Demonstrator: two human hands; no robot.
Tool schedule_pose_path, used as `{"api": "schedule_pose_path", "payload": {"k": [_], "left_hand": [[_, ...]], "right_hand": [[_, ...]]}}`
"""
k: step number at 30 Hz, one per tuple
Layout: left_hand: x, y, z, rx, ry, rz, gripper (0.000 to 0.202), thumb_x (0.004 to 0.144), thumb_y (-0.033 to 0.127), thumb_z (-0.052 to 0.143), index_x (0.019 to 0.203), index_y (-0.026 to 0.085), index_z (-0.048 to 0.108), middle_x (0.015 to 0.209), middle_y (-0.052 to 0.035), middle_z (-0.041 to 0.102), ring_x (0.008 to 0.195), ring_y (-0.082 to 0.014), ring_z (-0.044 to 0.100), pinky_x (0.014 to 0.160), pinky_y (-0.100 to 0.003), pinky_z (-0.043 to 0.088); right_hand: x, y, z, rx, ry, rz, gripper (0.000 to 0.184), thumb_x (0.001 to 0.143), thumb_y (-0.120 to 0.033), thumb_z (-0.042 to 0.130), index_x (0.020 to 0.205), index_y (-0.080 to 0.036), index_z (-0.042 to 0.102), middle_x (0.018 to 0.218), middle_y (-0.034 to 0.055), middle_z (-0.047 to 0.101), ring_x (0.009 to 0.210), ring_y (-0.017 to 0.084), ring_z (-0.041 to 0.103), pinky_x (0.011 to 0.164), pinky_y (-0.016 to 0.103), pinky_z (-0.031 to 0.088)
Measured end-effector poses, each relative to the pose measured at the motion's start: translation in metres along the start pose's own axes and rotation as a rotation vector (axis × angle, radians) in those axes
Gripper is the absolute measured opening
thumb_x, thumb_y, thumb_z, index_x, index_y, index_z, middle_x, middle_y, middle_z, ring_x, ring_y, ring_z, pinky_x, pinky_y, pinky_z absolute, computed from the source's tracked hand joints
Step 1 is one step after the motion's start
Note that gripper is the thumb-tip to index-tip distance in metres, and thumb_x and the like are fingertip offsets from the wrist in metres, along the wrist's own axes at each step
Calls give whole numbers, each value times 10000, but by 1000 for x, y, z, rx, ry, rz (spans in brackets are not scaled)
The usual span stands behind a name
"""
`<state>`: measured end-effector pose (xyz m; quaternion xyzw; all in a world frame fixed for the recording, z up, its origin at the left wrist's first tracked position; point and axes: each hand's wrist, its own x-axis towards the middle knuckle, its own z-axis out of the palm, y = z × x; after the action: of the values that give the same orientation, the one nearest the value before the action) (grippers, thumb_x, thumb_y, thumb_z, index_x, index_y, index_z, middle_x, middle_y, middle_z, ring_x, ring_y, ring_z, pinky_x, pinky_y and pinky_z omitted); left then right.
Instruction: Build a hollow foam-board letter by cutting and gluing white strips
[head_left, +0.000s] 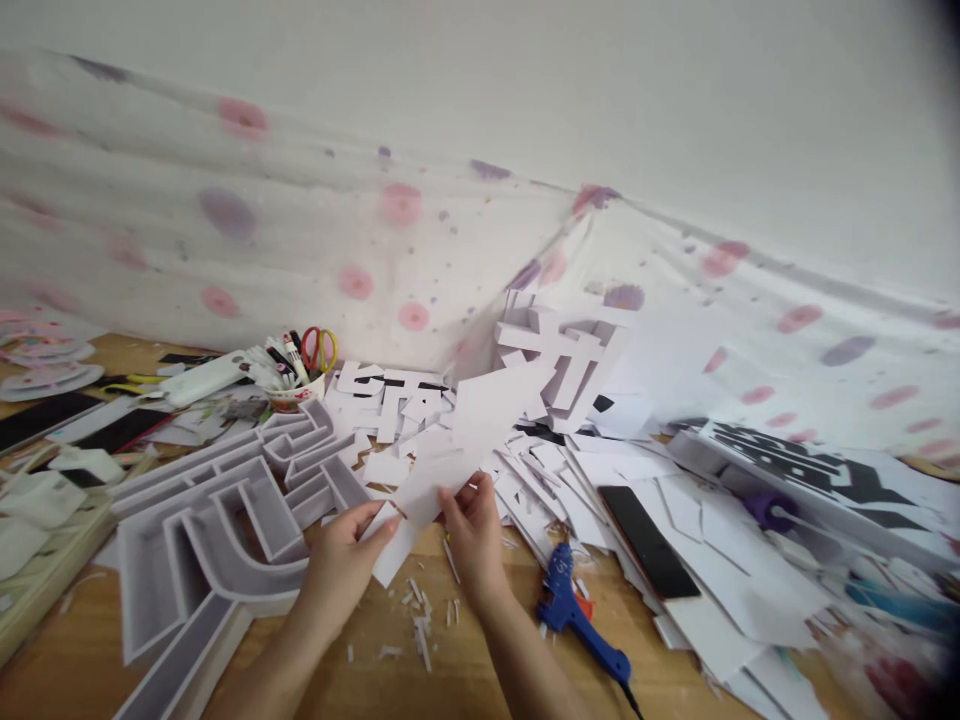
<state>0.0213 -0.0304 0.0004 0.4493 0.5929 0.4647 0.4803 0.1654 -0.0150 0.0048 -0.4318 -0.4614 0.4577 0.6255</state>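
Observation:
Both hands hold a white card sheet [471,430] above the wooden table [75,660]. My left hand [341,565] pinches its lower left corner. My right hand [472,535] grips its lower edge from the right. The sheet tilts up and away toward the back. Small white paper scraps [420,615] lie on the wood just below the hands.
A large white foam letter frame [217,530] lies at the left. A blue glue gun [577,615] rests right of my right wrist. Piles of white card offcuts [675,530] and a black strip [649,540] fill the right. A cup with scissors and pens [300,375] stands behind.

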Motion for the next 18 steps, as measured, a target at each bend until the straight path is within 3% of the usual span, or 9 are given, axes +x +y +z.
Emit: {"api": "schedule_pose_path", "payload": {"k": [3,6,8,11,14,16,18], "left_hand": [[5,-3,0,11,49,-5,441,585,442,666,922,159,685,917,-77,738,873,-271,662,741,-323,504],[6,-3,-2,-77,49,19,450,580,446,678,933,169,666,951,-79,734,899,-262,662,770,-320,506],[5,-1,-3,-135,58,35,472,578,459,690,951,174,648,950,-80,734,886,-252,666,754,-310,513],[-1,2,-3,-170,85,36,474,572,483,708,925,174,639,886,-72,738,826,-236,673,690,-283,519],[-7,-4,-5,-171,115,25,458,547,508,727,837,164,643,779,-49,726,713,-206,663,597,-246,504],[-11,-17,-8,-186,163,9,467,521,530,736,803,170,640,696,-23,705,617,-176,634,541,-229,484],[-15,-33,-14,-188,181,-41,486,468,555,748,761,184,636,659,-14,698,597,-177,626,526,-226,481]], "right_hand": [[4,1,-5,-99,16,-38,219,795,-348,559,901,-226,411,768,4,651,646,146,603,560,258,479],[15,6,-13,-189,-20,101,202,797,-337,511,922,-221,403,786,16,668,638,165,622,548,280,493],[27,11,-20,-378,-46,207,180,808,-309,466,950,-210,417,793,29,679,640,178,636,563,301,500],[45,14,-39,-636,-47,248,243,765,-292,528,979,-183,493,892,85,684,787,230,648,699,366,494],[57,5,-80,-793,39,179,353,724,-328,596,1034,-167,546,1078,142,633,1027,295,569,880,428,410],[58,-4,-121,-1065,102,119,421,790,-396,509,1131,-151,530,1091,148,623,1025,290,567,880,415,410],[54,-12,-170,-1324,203,157,467,801,-420,476,1154,-119,531,1112,169,605,1056,303,546,892,407,402]]}}
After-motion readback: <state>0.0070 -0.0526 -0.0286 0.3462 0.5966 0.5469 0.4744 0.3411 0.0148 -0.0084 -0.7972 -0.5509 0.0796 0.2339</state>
